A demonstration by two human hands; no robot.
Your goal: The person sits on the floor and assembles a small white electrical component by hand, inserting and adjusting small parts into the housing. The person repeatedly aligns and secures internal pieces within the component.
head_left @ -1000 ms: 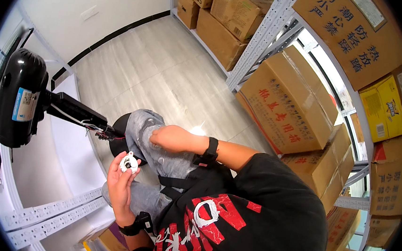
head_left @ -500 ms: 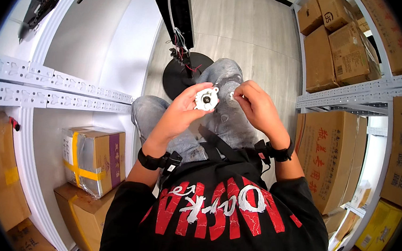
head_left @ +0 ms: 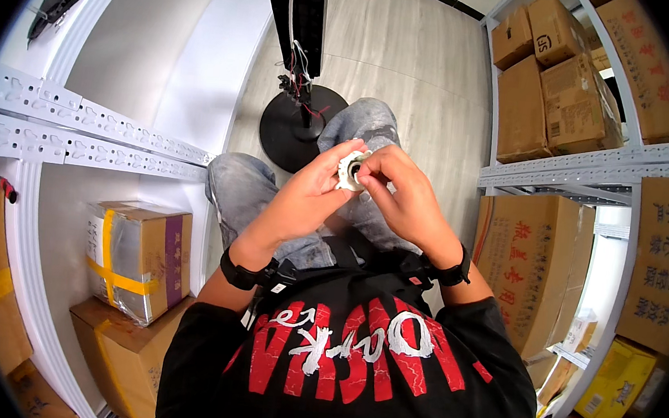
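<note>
In my left hand (head_left: pixel 302 199) I grip a round white plastic part (head_left: pixel 345 180) by its edge; it has small tabs on its rim and a dark centre. My right hand (head_left: pixel 400 192) is brought against it, thumb and forefinger pinched at the dark centre. A small white piece showed in that pinch a moment ago; now the fingers hide most of it. Both hands are above my knees, and a black strap with a small box is on each wrist.
A black stand with a round base (head_left: pixel 283 138) and loose wires rises just beyond my knees. White metal shelving (head_left: pixel 97 131) is on the left with taped cartons (head_left: pixel 150 253). More cardboard boxes (head_left: pixel 530 264) fill the right shelves, with a yellow box (head_left: pixel 616 380) low down.
My right hand has moved left, from apart to touching the white part's centre. The left hand still holds the part, now more tilted. The whole view has shifted slightly.
</note>
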